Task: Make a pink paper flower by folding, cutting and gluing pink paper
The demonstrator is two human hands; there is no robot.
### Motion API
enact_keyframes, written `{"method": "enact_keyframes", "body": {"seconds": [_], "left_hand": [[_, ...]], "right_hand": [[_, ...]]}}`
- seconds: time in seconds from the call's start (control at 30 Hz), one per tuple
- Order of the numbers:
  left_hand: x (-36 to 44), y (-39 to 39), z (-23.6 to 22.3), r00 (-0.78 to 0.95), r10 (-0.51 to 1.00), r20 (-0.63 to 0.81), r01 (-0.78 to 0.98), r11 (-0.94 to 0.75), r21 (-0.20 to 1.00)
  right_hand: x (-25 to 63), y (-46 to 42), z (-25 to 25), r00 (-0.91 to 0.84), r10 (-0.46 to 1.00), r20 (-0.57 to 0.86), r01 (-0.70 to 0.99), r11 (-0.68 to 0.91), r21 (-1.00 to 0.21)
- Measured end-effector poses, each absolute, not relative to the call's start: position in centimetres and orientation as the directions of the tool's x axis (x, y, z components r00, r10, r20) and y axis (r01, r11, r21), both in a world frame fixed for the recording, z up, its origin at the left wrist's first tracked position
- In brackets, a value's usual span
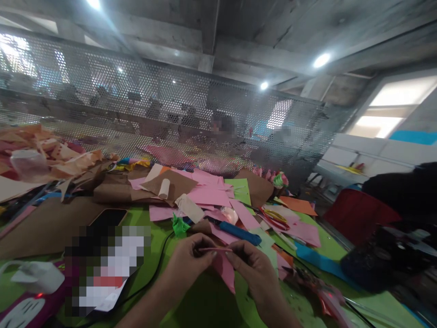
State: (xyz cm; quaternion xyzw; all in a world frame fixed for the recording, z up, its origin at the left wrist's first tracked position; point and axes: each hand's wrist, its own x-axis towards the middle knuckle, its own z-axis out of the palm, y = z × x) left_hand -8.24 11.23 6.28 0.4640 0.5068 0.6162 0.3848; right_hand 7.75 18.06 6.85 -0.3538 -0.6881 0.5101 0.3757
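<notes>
A piece of pink paper (225,272) is held between my two hands above the green tabletop. Its top edge looks folded or rolled into a narrow strip, and a pointed part hangs down. My left hand (187,262) pinches the strip's left end between thumb and fingers. At the other end, the thumb and fingers of my right hand (251,264) are closed on the same paper. Just beyond my fingers lie a blue tool-like object (241,233) and a crumpled green piece (180,224). Scissors with red and yellow handles (275,217) rest farther right.
A dark phone (109,219) and a purple power strip (23,310) with a white plug (43,275) occupy the left. Brown paper (58,225) and pink sheets (208,193) cover the back. A black cable (160,264) crosses the table. Perforated metal panelling (164,109) stands behind.
</notes>
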Motion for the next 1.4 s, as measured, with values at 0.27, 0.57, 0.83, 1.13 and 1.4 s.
{"method": "enact_keyframes", "body": {"seconds": [0.27,0.57,0.83,1.13,1.4], "left_hand": [[-8.2,11.3,6.4,-0.269,0.95,0.162,-0.031,-0.176,0.984],[-8.4,11.2,5.8,-0.252,0.953,0.166,-0.053,-0.184,0.981],[-8.4,11.3,5.5,-0.275,0.957,0.086,-0.219,-0.15,0.964],[-8.5,11.3,4.2,-0.235,0.964,0.124,-0.173,-0.167,0.971],[-8.9,10.8,5.4,-0.363,0.931,-0.031,-0.347,-0.105,0.932]], "right_hand": [[7.6,17.7,7.1,-0.49,0.866,0.103,0.054,0.148,-0.988],[7.8,18.0,6.5,-0.49,0.861,0.138,0.065,0.194,-0.979],[7.5,17.6,6.6,-0.473,0.874,0.111,0.019,0.136,-0.991],[7.4,17.1,6.6,-0.5,0.857,0.124,-0.013,0.135,-0.991],[7.6,17.3,6.8,-0.514,0.847,0.133,0.047,0.183,-0.982]]}}
